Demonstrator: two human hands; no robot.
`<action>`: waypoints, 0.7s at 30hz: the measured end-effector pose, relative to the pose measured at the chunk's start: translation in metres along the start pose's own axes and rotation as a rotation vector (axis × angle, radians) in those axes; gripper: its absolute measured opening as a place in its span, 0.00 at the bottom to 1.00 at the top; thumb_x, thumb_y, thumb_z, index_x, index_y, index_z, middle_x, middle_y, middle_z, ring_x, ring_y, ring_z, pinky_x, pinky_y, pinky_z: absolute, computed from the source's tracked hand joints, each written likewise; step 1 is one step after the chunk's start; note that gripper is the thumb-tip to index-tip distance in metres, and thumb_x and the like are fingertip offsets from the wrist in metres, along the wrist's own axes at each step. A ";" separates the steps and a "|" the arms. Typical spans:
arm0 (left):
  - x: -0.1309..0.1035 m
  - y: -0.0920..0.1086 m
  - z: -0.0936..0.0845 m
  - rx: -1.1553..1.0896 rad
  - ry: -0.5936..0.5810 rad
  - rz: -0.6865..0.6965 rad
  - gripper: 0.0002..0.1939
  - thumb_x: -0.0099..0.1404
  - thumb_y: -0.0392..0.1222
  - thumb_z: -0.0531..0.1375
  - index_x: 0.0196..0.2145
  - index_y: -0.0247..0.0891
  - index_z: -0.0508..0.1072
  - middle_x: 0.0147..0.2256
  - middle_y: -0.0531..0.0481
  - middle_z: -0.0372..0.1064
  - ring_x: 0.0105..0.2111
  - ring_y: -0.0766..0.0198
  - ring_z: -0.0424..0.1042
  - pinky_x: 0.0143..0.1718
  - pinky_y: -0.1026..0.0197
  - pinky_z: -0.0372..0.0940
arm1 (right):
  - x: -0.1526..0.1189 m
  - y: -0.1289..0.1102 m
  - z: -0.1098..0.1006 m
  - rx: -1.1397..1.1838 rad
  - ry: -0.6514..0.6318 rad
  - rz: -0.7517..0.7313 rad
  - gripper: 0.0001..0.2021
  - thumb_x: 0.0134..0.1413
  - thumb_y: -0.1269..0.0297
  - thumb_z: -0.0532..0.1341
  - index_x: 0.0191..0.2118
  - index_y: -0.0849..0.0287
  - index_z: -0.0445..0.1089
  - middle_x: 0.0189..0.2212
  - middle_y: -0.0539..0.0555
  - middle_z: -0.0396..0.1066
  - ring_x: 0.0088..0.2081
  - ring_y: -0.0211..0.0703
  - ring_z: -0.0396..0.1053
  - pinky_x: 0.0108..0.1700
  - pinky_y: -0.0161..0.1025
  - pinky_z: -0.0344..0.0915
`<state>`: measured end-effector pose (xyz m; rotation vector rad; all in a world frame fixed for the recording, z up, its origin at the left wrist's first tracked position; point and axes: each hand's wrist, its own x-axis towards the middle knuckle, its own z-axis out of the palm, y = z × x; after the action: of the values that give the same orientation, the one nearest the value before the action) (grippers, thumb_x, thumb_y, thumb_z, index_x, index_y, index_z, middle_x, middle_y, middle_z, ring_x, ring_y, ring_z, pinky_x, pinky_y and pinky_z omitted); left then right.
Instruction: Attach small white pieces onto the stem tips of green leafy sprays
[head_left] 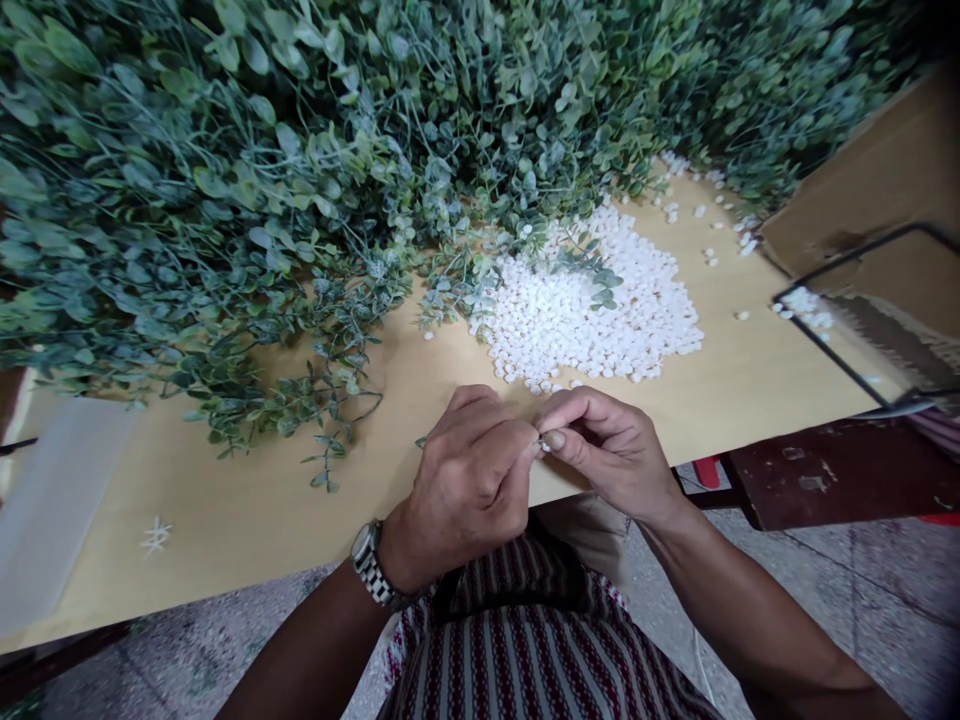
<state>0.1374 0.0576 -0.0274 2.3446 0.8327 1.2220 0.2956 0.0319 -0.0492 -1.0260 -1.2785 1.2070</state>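
Greenery (315, 150) runs beyond sight, hiding the back of the table (247, 520); a sprig (606, 279) partly covers the white beads (637, 310). Bare tabletop opens leftward. By the near edge, the left hand (476, 465) curls in, its grip hidden; I can't tell what it holds. The right hand (622, 450) pinches a tiny white piece (545, 447), indistinct.

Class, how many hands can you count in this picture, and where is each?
2: the left hand, just beyond the wristwatch, and the right hand beside it, pinching a small white piece. Both are over the near edge of the table; no other hand shows.
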 end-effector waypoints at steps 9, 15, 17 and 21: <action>-0.002 0.001 0.001 -0.153 0.001 -0.088 0.07 0.58 0.28 0.56 0.25 0.35 0.68 0.21 0.53 0.67 0.22 0.70 0.63 0.40 0.57 0.65 | 0.000 0.000 0.000 0.106 -0.029 0.029 0.02 0.53 0.66 0.62 0.31 0.57 0.69 0.23 0.48 0.69 0.26 0.34 0.66 0.30 0.33 0.63; -0.003 0.001 0.001 -0.139 0.021 -0.102 0.08 0.58 0.28 0.55 0.23 0.36 0.67 0.20 0.55 0.65 0.21 0.71 0.61 0.40 0.58 0.66 | -0.003 0.000 0.005 0.105 0.006 0.060 0.04 0.53 0.64 0.62 0.31 0.57 0.68 0.24 0.48 0.68 0.26 0.34 0.64 0.30 0.33 0.62; -0.003 0.001 0.001 -0.144 0.023 -0.094 0.09 0.58 0.27 0.55 0.23 0.36 0.67 0.21 0.55 0.66 0.21 0.72 0.62 0.41 0.58 0.66 | -0.003 0.001 0.006 0.118 0.011 0.067 0.04 0.53 0.64 0.62 0.31 0.57 0.67 0.24 0.48 0.68 0.26 0.34 0.64 0.30 0.33 0.61; -0.004 0.002 0.001 -0.152 0.041 -0.087 0.09 0.57 0.26 0.56 0.22 0.36 0.66 0.21 0.55 0.66 0.21 0.71 0.62 0.41 0.57 0.67 | -0.003 0.002 0.007 0.129 0.007 0.072 0.04 0.53 0.65 0.62 0.31 0.57 0.67 0.23 0.47 0.67 0.26 0.33 0.63 0.30 0.33 0.60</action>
<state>0.1370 0.0539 -0.0294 2.1475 0.8157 1.2548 0.2889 0.0290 -0.0510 -0.9884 -1.1513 1.3213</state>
